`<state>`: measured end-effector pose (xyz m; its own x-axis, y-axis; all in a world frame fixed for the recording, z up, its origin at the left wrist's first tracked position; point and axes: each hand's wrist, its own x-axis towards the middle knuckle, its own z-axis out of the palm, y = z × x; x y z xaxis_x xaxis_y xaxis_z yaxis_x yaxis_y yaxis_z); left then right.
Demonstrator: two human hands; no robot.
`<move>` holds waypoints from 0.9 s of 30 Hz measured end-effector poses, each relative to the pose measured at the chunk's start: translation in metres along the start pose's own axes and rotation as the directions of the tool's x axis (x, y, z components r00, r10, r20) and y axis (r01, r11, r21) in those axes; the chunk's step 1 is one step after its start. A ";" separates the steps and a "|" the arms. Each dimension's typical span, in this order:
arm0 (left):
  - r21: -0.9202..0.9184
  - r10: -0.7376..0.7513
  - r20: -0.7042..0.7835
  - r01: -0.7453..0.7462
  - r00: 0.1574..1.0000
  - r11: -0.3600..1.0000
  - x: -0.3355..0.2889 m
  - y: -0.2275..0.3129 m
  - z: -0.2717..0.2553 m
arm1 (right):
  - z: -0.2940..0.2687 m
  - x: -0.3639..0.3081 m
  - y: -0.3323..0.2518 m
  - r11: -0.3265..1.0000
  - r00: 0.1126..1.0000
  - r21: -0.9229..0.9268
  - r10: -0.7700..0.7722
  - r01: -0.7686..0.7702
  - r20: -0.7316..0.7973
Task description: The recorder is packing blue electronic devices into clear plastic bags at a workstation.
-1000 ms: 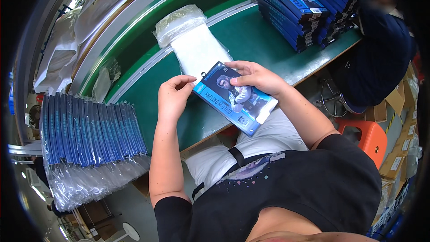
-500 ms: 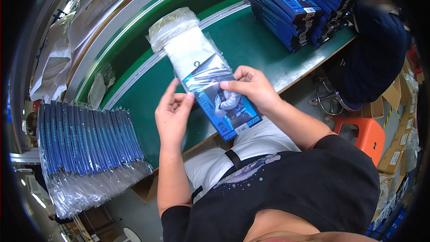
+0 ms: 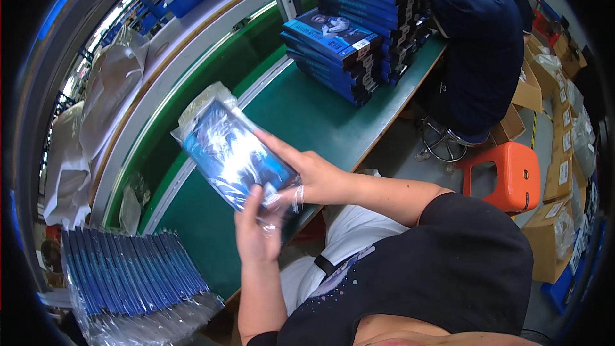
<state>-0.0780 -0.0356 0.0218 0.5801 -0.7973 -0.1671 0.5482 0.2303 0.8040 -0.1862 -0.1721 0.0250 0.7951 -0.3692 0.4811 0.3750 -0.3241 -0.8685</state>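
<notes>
A flat blue box (image 3: 224,147) with a glossy, glaring face is inside a clear plastic bag. My right hand (image 3: 311,173) grips its right edge, fingers stretched along the side. Close to the box's near end, my left hand (image 3: 257,230) closes its fingers on the loose end of the plastic bag (image 3: 291,197); some blur covers the fingertips. Behind the box lies a pile of clear plastic bags (image 3: 214,93), mostly hidden by it.
A row of bagged blue boxes (image 3: 128,275) stands at the lower left. Stacks of blue boxes (image 3: 336,35) sit at the table's far end. Beyond them a co-worker (image 3: 480,57) sits on a stool. An orange stool (image 3: 512,176) and cardboard cartons (image 3: 548,243) are on the right.
The box has moved up and left over the pile of bags and now sits inside a bag. My left hand has shifted to the bag's near end. The view has turned.
</notes>
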 end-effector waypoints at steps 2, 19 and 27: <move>0.048 -0.032 0.136 0.026 0.990 0.999 -0.017 0.002 0.024 | -0.003 0.004 -0.014 0.991 0.984 0.048 -0.116 0.124 -0.136; 0.800 0.609 -0.023 -0.351 0.793 0.487 -0.060 0.040 -0.035 | -0.041 0.050 -0.046 0.812 0.855 -0.284 -0.514 0.510 0.067; 0.901 0.612 0.058 0.222 0.789 -0.372 -0.055 0.023 -0.109 | -0.166 0.117 -0.013 0.095 0.973 -0.968 0.031 -0.233 -0.231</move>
<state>-0.0318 0.0740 -0.0125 0.7580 -0.5206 0.3929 -0.6181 -0.7656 0.1782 -0.1769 -0.3556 0.1120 0.6749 -0.5700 0.4686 -0.6108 -0.7879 -0.0787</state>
